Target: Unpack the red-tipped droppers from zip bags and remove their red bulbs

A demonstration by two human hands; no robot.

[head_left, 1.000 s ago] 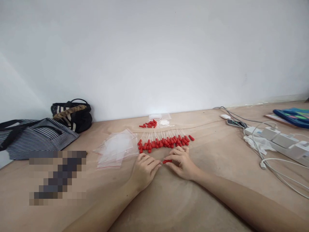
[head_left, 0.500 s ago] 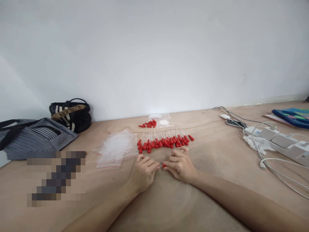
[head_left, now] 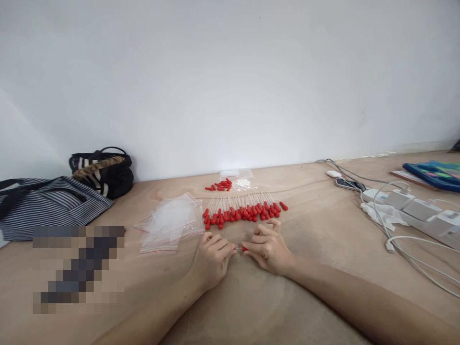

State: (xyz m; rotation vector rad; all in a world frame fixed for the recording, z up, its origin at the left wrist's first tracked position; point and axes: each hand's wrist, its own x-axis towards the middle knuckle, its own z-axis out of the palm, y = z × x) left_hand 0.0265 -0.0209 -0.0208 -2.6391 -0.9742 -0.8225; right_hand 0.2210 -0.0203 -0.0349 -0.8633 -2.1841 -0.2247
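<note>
My left hand (head_left: 214, 256) pinches a thin clear dropper tube (head_left: 239, 249), most of it hidden by the fingers. Facing it, my right hand (head_left: 270, 249) is closed on a red rubber bulb (head_left: 244, 248) at the tube's right end. How far the tube sits inside the bulb I cannot tell. Just beyond both hands lies a row of droppers (head_left: 247, 212), red bulbs towards me and clear tubes pointing away. Farther back, several loose red bulbs (head_left: 223, 185) are heaped beside a clear plastic bag (head_left: 237, 174).
Clear zip bags (head_left: 171, 218) lie overlapping left of the droppers. A striped bag (head_left: 57, 203) and a black bag (head_left: 111, 175) stand at the far left. On the right are a power strip with chargers (head_left: 420, 208), white cables (head_left: 390, 245) and a blue case (head_left: 431, 173).
Both hands keep nearly the same pose. The gap between the left fingertips and the red bulb looks slightly wider. The whole view has shifted a little.
</note>
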